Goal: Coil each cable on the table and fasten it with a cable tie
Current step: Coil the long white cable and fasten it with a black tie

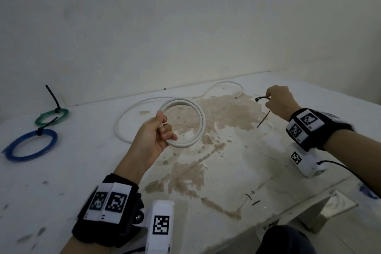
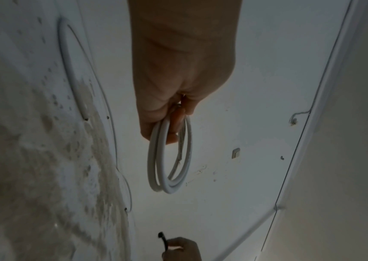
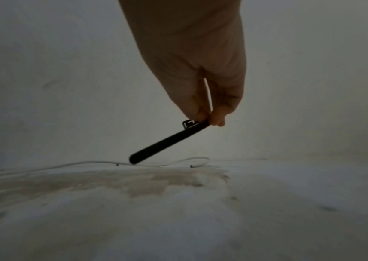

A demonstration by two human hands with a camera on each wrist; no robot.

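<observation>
i am holding the white cable point(image 1: 183, 121) in my left hand point(image 1: 154, 136), thumb and curled fingers point(image 1: 167, 130) clamping the stacked turns of the coil where they cross my palm, so the loop is standing out past my fingertips, lifted off the table point(image 1: 226, 171). its loose tail is running away beyond my knuckles and lying slack along the far edge, so the coiling looks only partly done, about 2 turns gathered. my right hand point(image 1: 280, 103) is pinching a black cable tie point(image 3: 167, 143) between thumb and fingertips point(image 3: 200, 113), right by its head, the strap hanging down and away from them. i judge this the fastening step for cable 3: next i am needing either to draw in the remaining tail or to bring the tie across to the coil, thread the strap through the loop beside my left fingers and feed its tip into the head. the 2 hands are well apart, and the trailing tail could drag or spring the turns open. far out to the left of my left hand, the green coil point(image 1: 51, 116) and the blue coil point(image 1: 31, 144) are lying already tied, touching each other. 2 small black offcuts point(image 1: 252, 200) are lying near my right wrist side.
</observation>
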